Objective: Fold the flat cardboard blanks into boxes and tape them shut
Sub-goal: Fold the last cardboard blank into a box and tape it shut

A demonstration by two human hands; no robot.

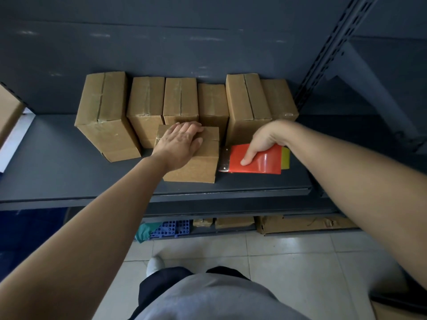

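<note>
A small brown cardboard box (198,167) lies on the dark grey shelf (69,172), near its front edge. My left hand (179,144) rests flat on the box's top, fingers straight. Just right of the box sits a red tape dispenser (258,163) with a metal blade at its left end, close against the box's right side. My right hand (263,139) grips the dispenser from above, thumb down its red face. Behind them, several taped boxes (106,116) stand upright in a row against the shelf's back.
A slotted metal upright (323,65) rises at the right of the shelf. Part of another box (8,112) shows at the far left. Under the shelf lie flat cardboard (300,224) and a blue plastic rack (171,228). Tiled floor is below me.
</note>
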